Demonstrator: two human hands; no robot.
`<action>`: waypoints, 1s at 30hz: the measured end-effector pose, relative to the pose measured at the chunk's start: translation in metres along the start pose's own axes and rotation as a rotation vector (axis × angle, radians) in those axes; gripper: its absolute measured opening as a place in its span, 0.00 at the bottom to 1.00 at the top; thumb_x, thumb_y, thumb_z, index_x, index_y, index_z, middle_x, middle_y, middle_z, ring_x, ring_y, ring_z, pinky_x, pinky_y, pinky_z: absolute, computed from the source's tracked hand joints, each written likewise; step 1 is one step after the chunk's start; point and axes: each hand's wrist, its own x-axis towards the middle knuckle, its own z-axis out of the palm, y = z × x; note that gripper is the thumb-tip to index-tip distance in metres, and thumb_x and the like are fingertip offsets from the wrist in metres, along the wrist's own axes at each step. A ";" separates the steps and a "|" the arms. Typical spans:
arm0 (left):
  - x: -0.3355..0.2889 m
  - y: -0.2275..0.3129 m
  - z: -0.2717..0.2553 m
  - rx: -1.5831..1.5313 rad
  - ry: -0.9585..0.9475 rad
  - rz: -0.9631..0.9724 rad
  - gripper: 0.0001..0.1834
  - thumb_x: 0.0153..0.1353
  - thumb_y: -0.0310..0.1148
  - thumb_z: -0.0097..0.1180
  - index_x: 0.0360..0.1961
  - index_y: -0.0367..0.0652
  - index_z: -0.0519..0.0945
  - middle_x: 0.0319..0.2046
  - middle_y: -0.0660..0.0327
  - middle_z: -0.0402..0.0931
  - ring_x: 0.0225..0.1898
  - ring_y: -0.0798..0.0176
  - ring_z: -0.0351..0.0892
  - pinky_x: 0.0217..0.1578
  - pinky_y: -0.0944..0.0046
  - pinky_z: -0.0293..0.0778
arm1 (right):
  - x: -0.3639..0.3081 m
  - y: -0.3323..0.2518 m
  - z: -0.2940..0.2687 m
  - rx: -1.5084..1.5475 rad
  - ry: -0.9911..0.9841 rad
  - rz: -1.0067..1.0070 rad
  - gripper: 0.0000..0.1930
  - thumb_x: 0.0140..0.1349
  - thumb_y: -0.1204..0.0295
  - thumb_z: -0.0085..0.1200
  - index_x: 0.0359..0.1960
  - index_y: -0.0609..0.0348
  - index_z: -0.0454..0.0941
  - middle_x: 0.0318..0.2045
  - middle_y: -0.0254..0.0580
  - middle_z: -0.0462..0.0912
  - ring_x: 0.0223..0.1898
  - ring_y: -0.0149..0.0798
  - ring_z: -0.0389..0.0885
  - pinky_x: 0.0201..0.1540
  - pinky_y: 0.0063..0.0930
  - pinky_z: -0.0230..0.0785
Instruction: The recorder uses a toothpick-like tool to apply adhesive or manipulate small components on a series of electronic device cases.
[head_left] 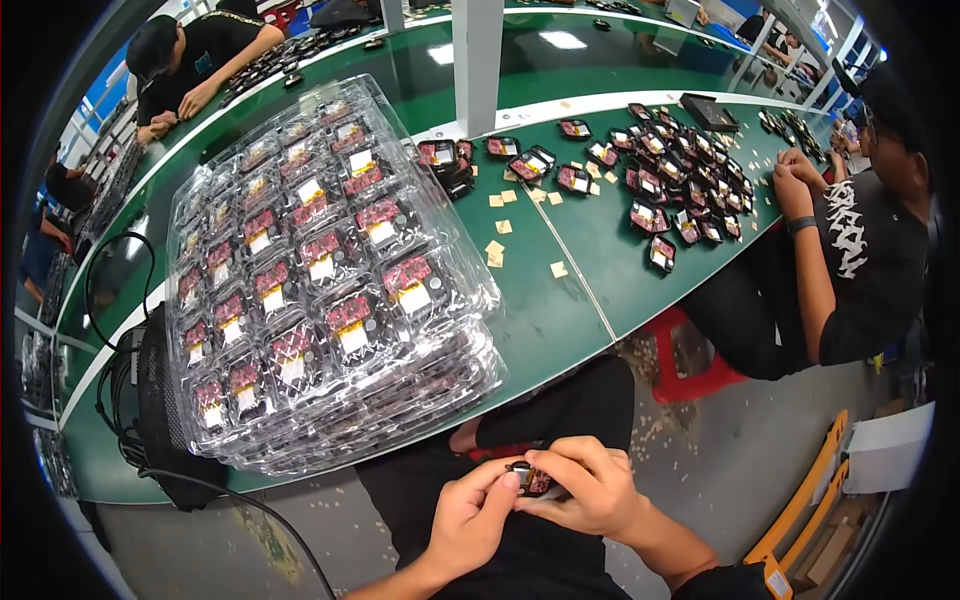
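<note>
Above my lap, just off the table's front edge, I hold a small black plastic housing with a circuit board and silvery part inside (533, 481). My left hand (466, 522) pinches its left side, thumb on top. On the other side my right hand (592, 488) grips it with thumb and fingers, covering much of it. A tall stack of clear plastic trays (440, 390) stands to the left, its top tray filled with rows of similar housings with reddish boards and white blocks. More such housings lie in a loose heap (690, 175) on the table at right.
Small tan paper squares (503, 227) are scattered over the green table (560, 300). A grey post (478, 70) rises behind it. Black cables and a mesh bag (165, 400) hang at the left edge. A co-worker (850, 220) sits at right beside a red stool (685, 365).
</note>
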 end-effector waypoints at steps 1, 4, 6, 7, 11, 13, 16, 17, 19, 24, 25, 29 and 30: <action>-0.001 -0.003 0.000 -0.002 0.002 -0.004 0.15 0.77 0.29 0.52 0.56 0.30 0.81 0.37 0.62 0.86 0.35 0.78 0.79 0.35 0.75 0.73 | -0.001 -0.002 -0.001 -0.026 -0.007 0.024 0.26 0.47 0.59 0.79 0.45 0.61 0.86 0.37 0.37 0.82 0.25 0.32 0.82 0.25 0.23 0.76; -0.003 -0.008 0.001 0.011 0.056 0.028 0.13 0.76 0.29 0.55 0.53 0.31 0.82 0.29 0.66 0.85 0.30 0.81 0.74 0.30 0.76 0.68 | -0.006 -0.004 0.002 -0.066 -0.017 0.013 0.27 0.46 0.59 0.79 0.46 0.61 0.87 0.38 0.37 0.80 0.25 0.31 0.81 0.26 0.23 0.76; -0.006 -0.012 0.000 0.006 0.091 0.011 0.12 0.75 0.29 0.56 0.51 0.31 0.83 0.29 0.66 0.85 0.29 0.81 0.74 0.30 0.76 0.68 | -0.008 -0.004 0.005 -0.079 -0.020 -0.022 0.28 0.46 0.59 0.79 0.46 0.60 0.87 0.38 0.37 0.79 0.25 0.30 0.81 0.26 0.23 0.77; -0.007 -0.012 -0.001 0.006 0.096 0.009 0.12 0.75 0.29 0.56 0.51 0.31 0.83 0.29 0.66 0.85 0.29 0.81 0.74 0.30 0.76 0.68 | -0.009 -0.005 0.006 -0.081 -0.017 -0.022 0.28 0.45 0.59 0.79 0.46 0.60 0.87 0.38 0.37 0.80 0.26 0.30 0.81 0.26 0.22 0.77; -0.009 -0.007 -0.003 0.013 0.121 -0.003 0.13 0.74 0.28 0.56 0.54 0.30 0.81 0.36 0.60 0.86 0.35 0.77 0.79 0.36 0.74 0.74 | -0.010 -0.006 0.014 -0.068 0.004 -0.019 0.29 0.44 0.57 0.80 0.47 0.61 0.87 0.37 0.37 0.80 0.26 0.30 0.81 0.26 0.23 0.77; -0.006 -0.002 -0.005 -0.025 0.101 -0.042 0.15 0.74 0.27 0.55 0.57 0.29 0.79 0.40 0.57 0.86 0.40 0.74 0.81 0.41 0.72 0.76 | -0.010 -0.004 0.021 -0.006 0.046 0.032 0.31 0.44 0.55 0.80 0.47 0.61 0.87 0.36 0.37 0.80 0.27 0.30 0.82 0.25 0.23 0.77; -0.003 0.001 -0.010 -0.326 0.028 0.049 0.23 0.73 0.25 0.53 0.67 0.28 0.70 0.51 0.50 0.83 0.52 0.66 0.81 0.54 0.66 0.75 | -0.007 -0.004 0.027 0.115 0.094 0.109 0.36 0.43 0.48 0.78 0.48 0.63 0.86 0.34 0.38 0.80 0.27 0.31 0.82 0.25 0.23 0.77; -0.003 0.001 -0.016 -0.257 -0.050 0.078 0.26 0.73 0.25 0.52 0.70 0.28 0.67 0.54 0.49 0.81 0.55 0.64 0.80 0.57 0.64 0.73 | -0.007 -0.005 0.029 0.150 0.097 0.122 0.36 0.43 0.47 0.77 0.48 0.63 0.86 0.34 0.38 0.80 0.27 0.31 0.82 0.25 0.23 0.77; -0.003 -0.002 -0.018 -0.210 -0.090 0.144 0.27 0.74 0.27 0.53 0.71 0.29 0.65 0.55 0.48 0.80 0.56 0.62 0.80 0.58 0.64 0.73 | -0.007 -0.008 0.034 0.206 0.081 0.147 0.39 0.46 0.44 0.74 0.51 0.66 0.85 0.36 0.40 0.79 0.28 0.32 0.82 0.26 0.25 0.78; -0.001 -0.011 -0.019 -0.397 -0.034 0.073 0.31 0.74 0.41 0.60 0.68 0.29 0.68 0.52 0.51 0.82 0.53 0.61 0.82 0.57 0.63 0.76 | -0.009 -0.007 0.034 0.277 -0.021 0.205 0.44 0.55 0.40 0.67 0.60 0.70 0.79 0.42 0.45 0.77 0.32 0.35 0.82 0.27 0.26 0.78; -0.001 -0.021 -0.023 -0.366 0.001 0.107 0.32 0.73 0.42 0.60 0.67 0.28 0.69 0.53 0.51 0.80 0.55 0.59 0.82 0.58 0.61 0.75 | -0.005 -0.011 0.031 0.318 -0.030 0.199 0.43 0.58 0.41 0.65 0.62 0.70 0.77 0.43 0.47 0.76 0.32 0.36 0.82 0.28 0.27 0.77; 0.008 -0.022 -0.021 -0.280 0.075 0.316 0.33 0.71 0.44 0.63 0.65 0.27 0.71 0.60 0.49 0.75 0.62 0.53 0.78 0.64 0.55 0.72 | 0.002 -0.015 0.019 0.425 -0.087 0.255 0.36 0.71 0.52 0.60 0.64 0.78 0.73 0.43 0.50 0.73 0.32 0.36 0.74 0.31 0.27 0.68; 0.009 -0.020 -0.020 -0.281 0.074 0.313 0.33 0.71 0.44 0.63 0.65 0.27 0.71 0.60 0.49 0.75 0.62 0.53 0.78 0.64 0.55 0.72 | 0.002 -0.015 0.017 0.423 -0.087 0.259 0.36 0.71 0.52 0.60 0.64 0.78 0.73 0.43 0.50 0.73 0.32 0.36 0.74 0.31 0.27 0.68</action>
